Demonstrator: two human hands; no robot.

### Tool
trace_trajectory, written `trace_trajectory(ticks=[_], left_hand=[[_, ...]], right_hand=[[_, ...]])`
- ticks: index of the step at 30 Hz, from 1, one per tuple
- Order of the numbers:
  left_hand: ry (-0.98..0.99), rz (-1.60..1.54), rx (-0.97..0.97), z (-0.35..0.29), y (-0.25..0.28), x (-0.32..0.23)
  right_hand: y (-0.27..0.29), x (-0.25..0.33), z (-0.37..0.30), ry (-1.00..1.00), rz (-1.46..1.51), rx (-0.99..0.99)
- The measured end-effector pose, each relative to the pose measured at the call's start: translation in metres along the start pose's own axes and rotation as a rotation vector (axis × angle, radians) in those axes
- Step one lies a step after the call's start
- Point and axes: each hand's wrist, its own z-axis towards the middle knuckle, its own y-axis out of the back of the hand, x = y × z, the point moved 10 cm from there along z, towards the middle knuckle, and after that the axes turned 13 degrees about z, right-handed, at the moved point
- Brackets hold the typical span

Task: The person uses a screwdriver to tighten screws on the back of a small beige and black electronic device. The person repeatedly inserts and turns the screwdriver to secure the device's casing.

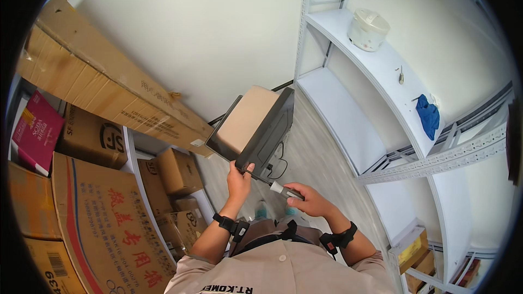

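Observation:
My right hand (311,201) is wrapped around the handle of a screwdriver (279,188), grey and white with a thin shaft. The shaft points left, its tip end close to the near corner of a black flat panel (268,128) that looks like a monitor. At that same corner my left hand (239,181) grips the panel's edge, with the thumb beside the shaft. Whether the tip sits in a screw is too small to tell. A plain brown cardboard box (249,117) is against the panel's far side. A black cable (282,166) dangles from the panel above the floor.
Cardboard boxes (111,218) are stacked on shelving at left, below a long carton (103,81). On the white shelf unit (340,111) at right are a white bucket (369,30), a small screwdriver-like tool (401,76) and a blue cloth (428,117). A white wall stands ahead.

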Motion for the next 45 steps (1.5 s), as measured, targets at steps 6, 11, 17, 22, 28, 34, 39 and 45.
trace_trajectory(ticks=[6,11,17,22,28,34,39,45], left_hand=[[-0.026,0.006,0.066,0.001,-0.016,-0.002],[-0.178,0.124,-0.009,-0.005,-0.001,-0.014],[0.38,-0.128,0.763,-0.039,-0.033,0.017],[0.413,-0.515,0.809,-0.054,-0.042,-0.032],[0.503,-0.464,0.869,-0.065,-0.057,-0.029],[0.549,-0.548,0.947,-0.074,-0.057,-0.032],[0.494,-0.557,0.986,-0.069,-0.053,-0.038],[0.428,-0.553,1.009,-0.068,-0.053,-0.029]], right_hand=[[0.025,-0.005,-0.003,-0.115,0.031,-0.084],[0.03,-0.008,0.005,-0.075,-0.002,-0.086],[0.027,-0.012,0.011,-0.052,0.005,-0.078],[0.027,-0.021,0.008,-0.084,0.1,-0.112],[0.028,-0.024,0.001,-0.104,0.145,-0.186],[0.02,-0.021,-0.002,-0.048,0.142,-0.199],[0.019,-0.035,0.002,-0.025,0.155,-0.251],[0.009,-0.033,0.001,-0.061,0.17,-0.293]])
